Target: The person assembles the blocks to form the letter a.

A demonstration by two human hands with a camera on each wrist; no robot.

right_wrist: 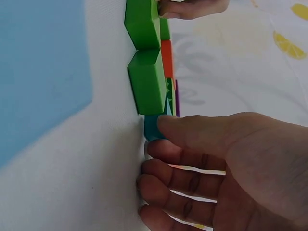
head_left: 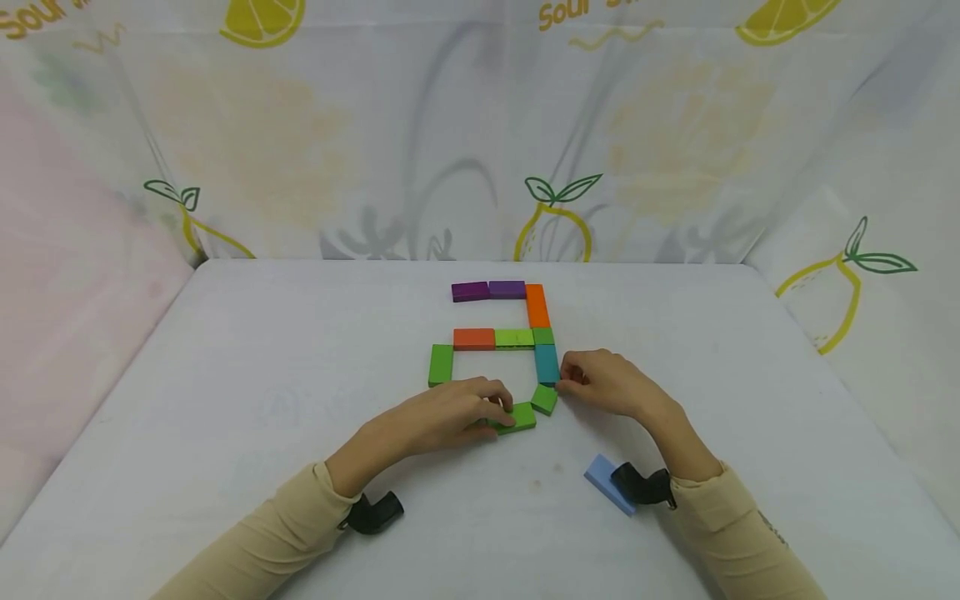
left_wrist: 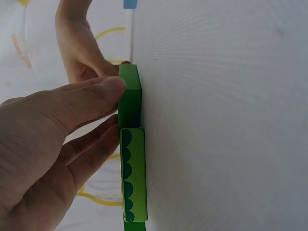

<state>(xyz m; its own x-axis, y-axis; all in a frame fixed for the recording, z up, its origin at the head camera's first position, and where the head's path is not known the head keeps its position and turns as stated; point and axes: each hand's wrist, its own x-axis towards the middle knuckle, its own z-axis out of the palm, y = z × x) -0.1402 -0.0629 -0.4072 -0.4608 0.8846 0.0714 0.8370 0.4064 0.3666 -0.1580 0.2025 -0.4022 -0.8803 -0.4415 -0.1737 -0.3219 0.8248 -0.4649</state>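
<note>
The left hand (head_left: 450,412) pinches a green block (head_left: 523,415) at the near side of a block outline, thumb on its near face in the left wrist view. A scalloped green block (left_wrist: 134,173) sits below it in that view. Touching its right end is a small green block (head_left: 544,399), turned at an angle. The right hand (head_left: 611,383) is beside the teal block (head_left: 547,364); its thumb (right_wrist: 192,132) touches that block, and its other fingers are loosely bent beside it. The left hand hides part of the near row.
Farther back lie an orange block (head_left: 537,306), two purple blocks (head_left: 507,290), a red-orange block (head_left: 474,339) and a lime block (head_left: 514,338). A green block (head_left: 441,365) stands at left. One light blue block (head_left: 607,483) lies near the right wrist on the white table (head_left: 262,350).
</note>
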